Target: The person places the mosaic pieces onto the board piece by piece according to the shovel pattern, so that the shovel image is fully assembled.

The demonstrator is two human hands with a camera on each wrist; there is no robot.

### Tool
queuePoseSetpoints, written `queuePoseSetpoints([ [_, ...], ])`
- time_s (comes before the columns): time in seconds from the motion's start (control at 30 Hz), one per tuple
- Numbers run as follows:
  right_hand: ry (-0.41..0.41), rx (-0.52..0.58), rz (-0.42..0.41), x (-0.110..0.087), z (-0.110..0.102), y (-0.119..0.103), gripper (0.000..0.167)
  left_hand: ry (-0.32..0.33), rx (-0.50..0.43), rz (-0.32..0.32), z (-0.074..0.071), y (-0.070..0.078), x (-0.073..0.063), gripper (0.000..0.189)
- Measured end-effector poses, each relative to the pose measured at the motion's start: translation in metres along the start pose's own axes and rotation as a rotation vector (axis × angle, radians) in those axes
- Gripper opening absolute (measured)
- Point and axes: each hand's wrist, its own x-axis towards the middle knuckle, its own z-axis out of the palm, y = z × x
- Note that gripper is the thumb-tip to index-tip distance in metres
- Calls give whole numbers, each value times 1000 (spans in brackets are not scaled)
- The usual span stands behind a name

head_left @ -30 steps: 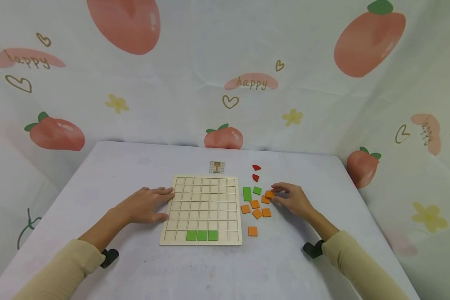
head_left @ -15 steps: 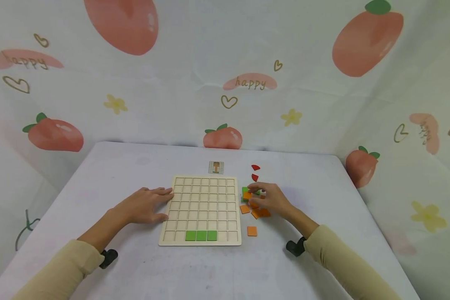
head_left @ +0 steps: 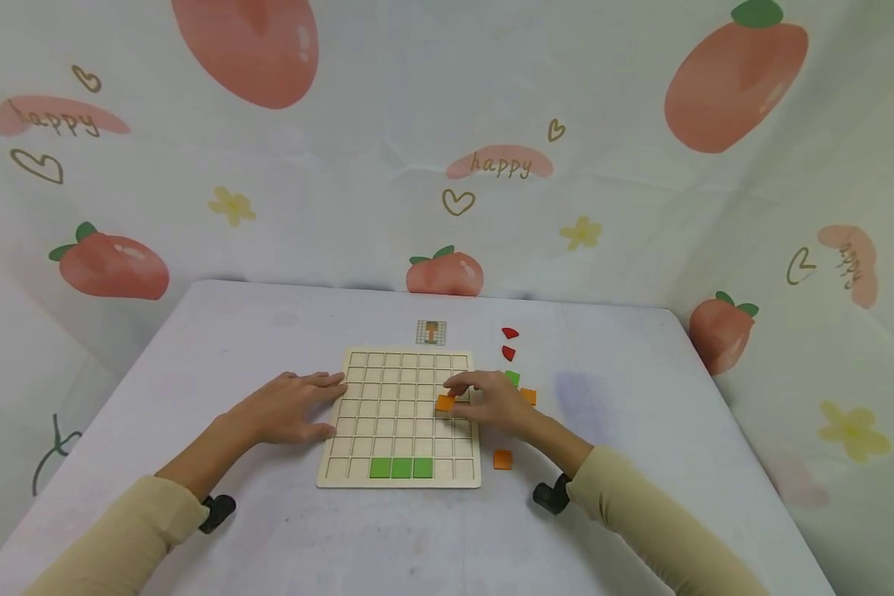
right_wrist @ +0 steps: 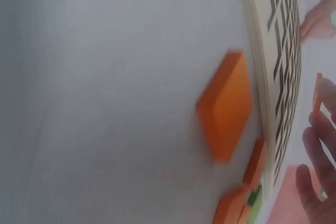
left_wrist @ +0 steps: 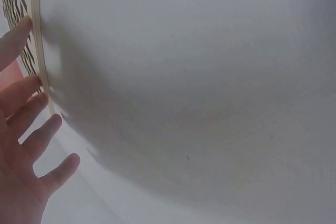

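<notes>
A pale wooden board (head_left: 380, 410) with a grid of square recesses lies on the table. Three green square tiles (head_left: 401, 468) sit side by side in its front row. My left hand (head_left: 292, 408) rests at the board's left edge, fingers extended, the tips on the rim. Above the right part of the grid, my right hand (head_left: 495, 403) pinches an orange square tile (head_left: 444, 403) between thumb and fingers. In the right wrist view that orange tile (right_wrist: 317, 95) shows edge-on at the fingertips.
Right of the board lie a loose orange tile (head_left: 502, 459), another orange tile (head_left: 528, 397), a green tile (head_left: 512, 378) and two red quarter-round pieces (head_left: 510, 333). The right hand hides more tiles. A small printed pattern card (head_left: 431, 333) lies behind the board.
My right hand has carried the orange tile leftward from the loose pile to over the board. My left hand has stayed at the board's edge.
</notes>
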Motion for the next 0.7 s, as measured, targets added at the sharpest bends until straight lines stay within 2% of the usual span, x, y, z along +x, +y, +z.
queuePoseSetpoints([
  [0.17, -49, 30, -3, 3, 12, -8, 39, -4, 3, -1, 0, 0, 1, 67],
  [0.4, -85, 0, -68, 4, 29, -17, 37, -5, 2, 4, 0, -1, 1, 67],
  [0.7, -150, -23, -49, 5, 45, -29, 36, -3, 4, 15, -1, 0, 1, 66],
])
